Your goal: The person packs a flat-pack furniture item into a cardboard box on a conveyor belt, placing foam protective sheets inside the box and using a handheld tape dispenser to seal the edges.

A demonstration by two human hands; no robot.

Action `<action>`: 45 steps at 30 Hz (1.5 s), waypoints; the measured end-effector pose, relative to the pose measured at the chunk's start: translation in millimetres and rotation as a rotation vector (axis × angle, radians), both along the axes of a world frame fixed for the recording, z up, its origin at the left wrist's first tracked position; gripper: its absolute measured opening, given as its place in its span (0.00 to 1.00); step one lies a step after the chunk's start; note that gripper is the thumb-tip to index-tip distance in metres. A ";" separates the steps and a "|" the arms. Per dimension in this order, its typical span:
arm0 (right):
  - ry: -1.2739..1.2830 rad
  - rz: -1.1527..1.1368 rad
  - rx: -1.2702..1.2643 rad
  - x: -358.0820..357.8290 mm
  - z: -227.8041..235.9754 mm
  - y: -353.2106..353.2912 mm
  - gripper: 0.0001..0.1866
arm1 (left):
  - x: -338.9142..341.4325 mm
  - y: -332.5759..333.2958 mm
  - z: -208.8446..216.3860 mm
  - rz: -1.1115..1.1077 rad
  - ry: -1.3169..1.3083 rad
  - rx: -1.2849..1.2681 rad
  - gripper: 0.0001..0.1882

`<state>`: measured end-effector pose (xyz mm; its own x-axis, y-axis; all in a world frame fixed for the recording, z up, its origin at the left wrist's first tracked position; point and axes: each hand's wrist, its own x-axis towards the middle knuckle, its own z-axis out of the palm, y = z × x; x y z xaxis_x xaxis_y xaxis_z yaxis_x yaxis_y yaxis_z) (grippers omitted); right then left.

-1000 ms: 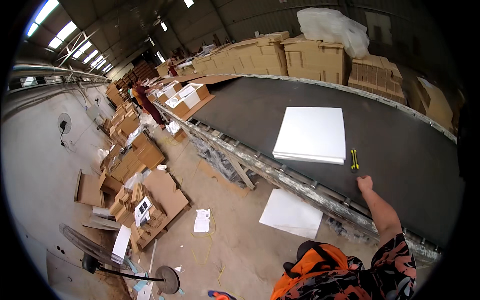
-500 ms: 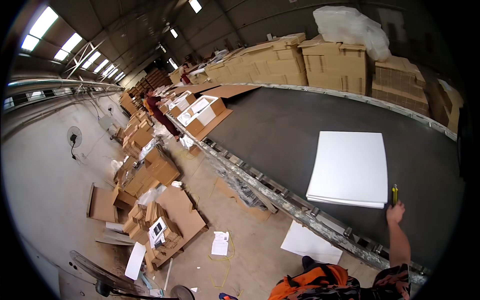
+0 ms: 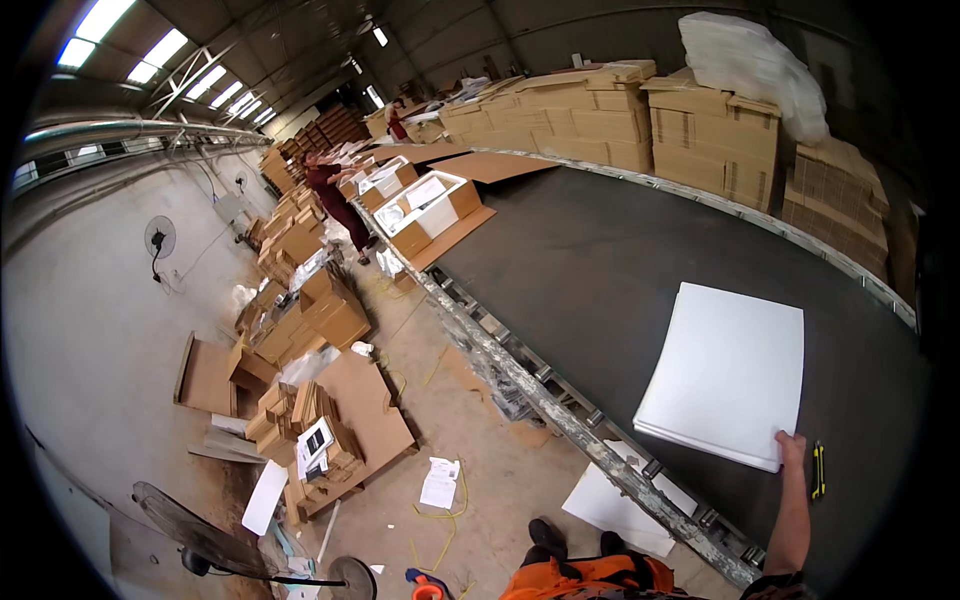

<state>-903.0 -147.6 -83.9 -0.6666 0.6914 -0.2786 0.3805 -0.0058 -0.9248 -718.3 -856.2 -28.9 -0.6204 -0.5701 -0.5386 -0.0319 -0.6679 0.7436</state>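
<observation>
My right hand [image 3: 791, 447] reaches in from the lower right and grips the near right corner of a stack of white sheets [image 3: 728, 370], which look like foam boards. The stack lies flat on the dark conveyor belt [image 3: 570, 270]. Just right of my forearm a yellow and black utility knife [image 3: 819, 472] rests on the belt, apart from my hand. My left hand is out of view.
A metal rail [image 3: 520, 388] edges the belt. Further along it stand open cartons with white foam [image 3: 430, 205], near a person in dark red [image 3: 338, 200]. Stacked cardboard [image 3: 710, 140] lines the far side. Floor fans [image 3: 200, 535] and boxes [image 3: 330, 310] stand to the left.
My right hand has let go of the utility knife, which now lies on the belt, and has taken hold of the white sheets' corner. The view has shifted, showing more of my feet.
</observation>
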 end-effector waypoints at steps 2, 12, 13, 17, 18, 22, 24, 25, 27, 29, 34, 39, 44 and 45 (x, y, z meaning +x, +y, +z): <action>-0.035 0.021 0.062 -22.7 -3.5 -16.3 0.26 | -18.2 -6.9 -4.4 -0.003 0.001 0.012 0.15; -0.092 0.118 0.221 -171.6 23.8 -192.1 0.26 | -89.1 -89.6 -26.1 0.057 -0.011 0.025 0.17; -0.105 0.130 0.244 -187.7 15.5 -206.2 0.29 | -99.9 -101.5 -32.3 0.056 -0.006 0.030 0.18; -0.110 0.179 0.235 -258.5 4.3 -282.0 0.31 | -127.6 -158.7 -46.1 0.090 -0.012 0.036 0.19; -0.090 0.204 0.171 -273.9 6.0 -303.3 0.32 | -131.6 -174.9 -48.9 0.104 -0.012 0.034 0.19; -0.226 0.199 0.238 -318.3 33.4 -387.8 0.32 | -145.2 -237.2 -56.1 0.146 -0.069 0.032 0.21; -0.189 0.219 0.252 -345.0 35.5 -415.1 0.30 | -152.5 -263.8 -58.9 0.161 -0.082 0.015 0.22; -0.154 0.234 0.256 -357.0 36.4 -430.3 0.27 | -155.3 -279.2 -55.8 0.173 -0.101 -0.001 0.23; -0.142 0.259 0.234 -377.4 34.7 -453.9 0.27 | -160.1 -304.6 -57.1 0.187 -0.132 -0.022 0.24; -0.201 0.160 0.178 -402.3 33.2 -474.4 0.27 | -171.1 -329.8 -58.6 0.194 -0.162 -0.046 0.25; -0.280 0.164 0.430 -452.8 12.5 -478.8 0.24 | -227.8 -390.5 -65.4 0.155 -0.237 -0.155 0.27; -0.272 0.258 0.280 -463.0 -73.7 -384.6 0.26 | -383.4 -442.9 -76.1 -0.059 -0.226 -0.375 0.30; -0.058 0.116 -0.090 -430.2 31.1 -483.2 0.35 | -591.6 -407.3 -6.1 -0.386 -0.171 -0.491 0.22; -0.067 0.127 -0.083 -431.0 40.6 -496.6 0.37 | -629.6 -384.7 16.6 -0.328 -0.131 -0.471 0.30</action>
